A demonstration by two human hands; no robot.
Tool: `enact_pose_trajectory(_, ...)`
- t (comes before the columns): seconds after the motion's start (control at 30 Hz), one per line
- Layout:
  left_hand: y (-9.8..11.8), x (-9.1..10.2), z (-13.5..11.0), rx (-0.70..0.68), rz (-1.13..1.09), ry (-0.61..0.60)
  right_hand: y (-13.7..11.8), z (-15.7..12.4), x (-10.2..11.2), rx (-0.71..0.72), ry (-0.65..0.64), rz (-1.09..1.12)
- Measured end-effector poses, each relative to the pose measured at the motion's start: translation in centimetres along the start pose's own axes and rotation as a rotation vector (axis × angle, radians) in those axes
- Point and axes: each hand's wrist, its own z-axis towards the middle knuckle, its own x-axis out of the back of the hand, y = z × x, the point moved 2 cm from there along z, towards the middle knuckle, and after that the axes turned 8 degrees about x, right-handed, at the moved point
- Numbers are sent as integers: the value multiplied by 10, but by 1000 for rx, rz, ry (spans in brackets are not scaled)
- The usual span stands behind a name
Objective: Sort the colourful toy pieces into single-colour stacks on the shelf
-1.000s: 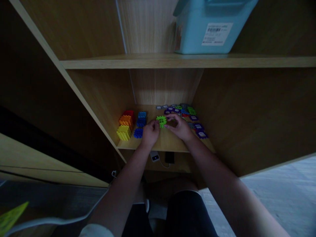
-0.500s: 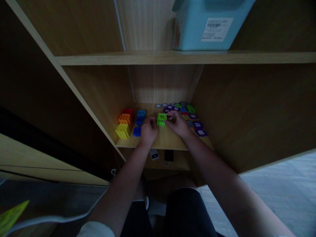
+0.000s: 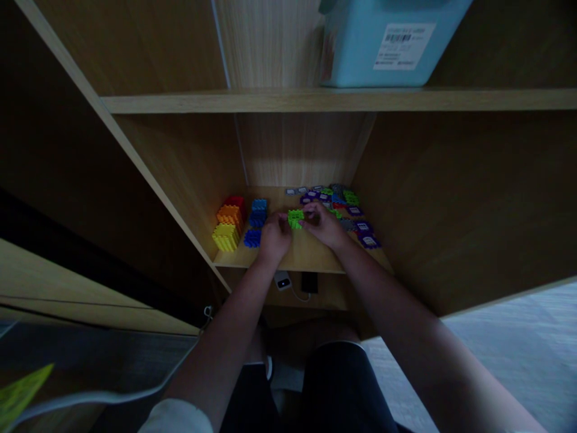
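A small green block cluster sits on the low wooden shelf, pinched from both sides. My left hand closes on its left edge and my right hand closes on its right edge. Behind and right of my right hand lies a scatter of loose flat pieces in purple, green, grey and red. To the left stand finished cubes: yellow, orange, red and two blue ones.
A light blue plastic bin with a barcode label stands on the upper shelf. Wooden side panels wall in the compartment. Below the shelf edge lie a small white device with a cable and a dark one. My knees are beneath.
Both hands have closed in tighter on the green cluster, which now looks smaller and lower between the fingers. The view has shifted slightly.
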Motion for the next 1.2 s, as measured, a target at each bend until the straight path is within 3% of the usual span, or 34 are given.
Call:
enact_pose_trajectory(1.0,-7,-2,1,-15,-10,18,1,-5,3,-3,-13,-20)
enact_pose_trajectory(1.2,-6,-3,0,-7,-1,18,-3,-6,3,32,-72,6)
